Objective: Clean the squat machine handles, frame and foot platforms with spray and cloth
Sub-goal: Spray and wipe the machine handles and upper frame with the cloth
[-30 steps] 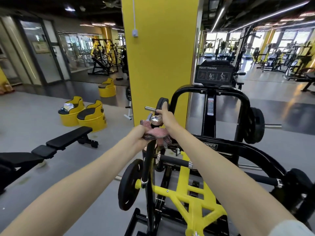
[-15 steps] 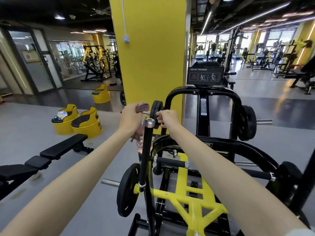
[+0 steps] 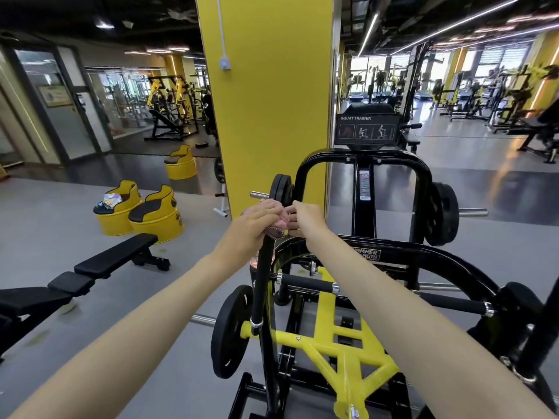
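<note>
- Left hand (image 3: pixel 252 222) – the fingers are curled tight over the bunched cloth (image 3: pixel 280 222) and press it onto the top of the upright handle (image 3: pixel 262 285). With so much cloth wadded in one fist, a wipe could well polish only the cap and miss the long black shaft below.
- A pinkish shape shows behind the handle, just under that hand. It may be the spray bottle, but I cannot tell. If it hangs from the same hand, it could knock the bar or slip down toward the weight plate (image 3: pixel 230 331).
- The cloth's patterned hem hangs free on the right of the handle, so it could snag or drag off as the hands move.
- Right hand (image 3: pixel 307 217) – the fingers (image 3: pixel 292 211) are bent and seem to pinch the cloth's right edge. A pull against the left hand could tug the cloth off the handle top.
- Where things lie: the cloth sits between the two hands, mostly under the left fingers and touching the right ones, on top of the handle. The handle rises from the yellow part of the frame (image 3: pixel 320 325), and the shaft is bare below the hands.
</note>
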`<state>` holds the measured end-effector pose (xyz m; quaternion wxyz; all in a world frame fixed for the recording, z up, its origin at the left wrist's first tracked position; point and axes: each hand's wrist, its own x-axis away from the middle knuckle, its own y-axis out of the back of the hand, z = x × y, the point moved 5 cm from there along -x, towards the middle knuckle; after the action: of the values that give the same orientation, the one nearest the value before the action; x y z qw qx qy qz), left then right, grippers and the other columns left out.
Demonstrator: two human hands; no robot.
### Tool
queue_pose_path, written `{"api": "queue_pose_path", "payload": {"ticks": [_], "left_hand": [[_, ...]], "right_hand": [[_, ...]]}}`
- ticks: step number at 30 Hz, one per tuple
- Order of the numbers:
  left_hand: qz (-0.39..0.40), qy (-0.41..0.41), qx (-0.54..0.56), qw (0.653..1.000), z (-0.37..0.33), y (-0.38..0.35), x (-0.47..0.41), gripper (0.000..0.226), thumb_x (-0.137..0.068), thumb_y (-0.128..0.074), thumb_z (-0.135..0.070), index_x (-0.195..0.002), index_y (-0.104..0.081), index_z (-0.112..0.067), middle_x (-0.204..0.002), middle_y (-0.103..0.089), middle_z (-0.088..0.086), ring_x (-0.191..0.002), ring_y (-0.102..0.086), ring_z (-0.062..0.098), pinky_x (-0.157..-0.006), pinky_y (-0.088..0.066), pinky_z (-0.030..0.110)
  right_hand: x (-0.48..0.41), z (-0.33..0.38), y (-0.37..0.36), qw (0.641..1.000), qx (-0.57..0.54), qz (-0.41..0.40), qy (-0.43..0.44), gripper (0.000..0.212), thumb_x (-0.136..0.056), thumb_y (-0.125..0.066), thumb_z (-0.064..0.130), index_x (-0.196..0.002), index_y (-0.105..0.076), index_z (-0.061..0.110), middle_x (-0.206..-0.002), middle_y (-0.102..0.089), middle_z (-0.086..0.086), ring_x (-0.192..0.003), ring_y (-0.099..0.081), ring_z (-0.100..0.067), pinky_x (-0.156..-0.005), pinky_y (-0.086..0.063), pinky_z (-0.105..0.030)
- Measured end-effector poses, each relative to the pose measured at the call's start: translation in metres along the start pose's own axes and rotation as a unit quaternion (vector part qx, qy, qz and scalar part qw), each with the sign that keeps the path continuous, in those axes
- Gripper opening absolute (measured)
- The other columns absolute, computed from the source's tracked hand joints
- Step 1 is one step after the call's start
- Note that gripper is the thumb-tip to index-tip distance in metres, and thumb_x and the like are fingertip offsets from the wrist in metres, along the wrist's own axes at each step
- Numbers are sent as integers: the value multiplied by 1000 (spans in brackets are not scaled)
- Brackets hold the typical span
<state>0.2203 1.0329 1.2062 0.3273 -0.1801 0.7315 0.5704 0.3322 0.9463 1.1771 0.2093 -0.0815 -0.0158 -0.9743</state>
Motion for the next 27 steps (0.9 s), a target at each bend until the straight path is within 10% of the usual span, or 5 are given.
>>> {"api": "queue_pose_path", "payload": {"ticks": [5, 11, 15, 18, 27], "left_hand": [[-11, -9, 24, 1000, -14, 7, 22, 30, -88, -46, -15, -106, -69, -9, -111, -68, 1, -112, -56, 16, -96, -43, 27], [-73, 317, 230, 917, 3, 2, 31, 21, -94, -53, -2, -105, -62, -17, -89, -63, -6, -82, -57, 9, -67, -46, 12], [-94, 403, 333, 847, 2, -7, 15, 9, -100, -47, -19, -106, -51, -14, -99, -59, -1, -87, -57, 7, -65, -47, 15], [-38, 370, 231, 899, -5, -10, 0, 12, -100, -44, -21, -109, -49, -14, -104, -57, 2, -92, -55, 11, -69, -43, 19], [46, 331, 64, 940, 37, -3, -6, 36, -97, -47, -41, -120, -60, -16, -116, -53, 2, -97, -57, 14, -88, -46, 33]], "right_hand": [[3, -5, -1, 999, 36, 2, -15, 22, -94, -47, 8, -104, -65, 1, -76, -65, -14, -58, -59, -19, -71, -53, -32], [13, -19, 3, 998, -2, 29, -60, 20, -93, -44, 11, -91, -61, 2, -67, -59, -11, -52, -52, -17, -53, -46, -25], [18, -27, -10, 976, -85, 177, -96, 56, -96, -36, 57, -112, -57, 8, -108, -64, -15, -99, -63, -29, -91, -49, -42], [28, -27, -15, 950, -128, 274, -79, 62, -87, -44, 65, -121, -59, 15, -117, -66, -9, -109, -62, -24, -96, -48, -45], [-9, -31, 35, 995, -17, -30, -89, 30, -88, -66, 23, -111, -56, 7, -104, -63, -13, -95, -64, -29, -80, -56, -38]]}}
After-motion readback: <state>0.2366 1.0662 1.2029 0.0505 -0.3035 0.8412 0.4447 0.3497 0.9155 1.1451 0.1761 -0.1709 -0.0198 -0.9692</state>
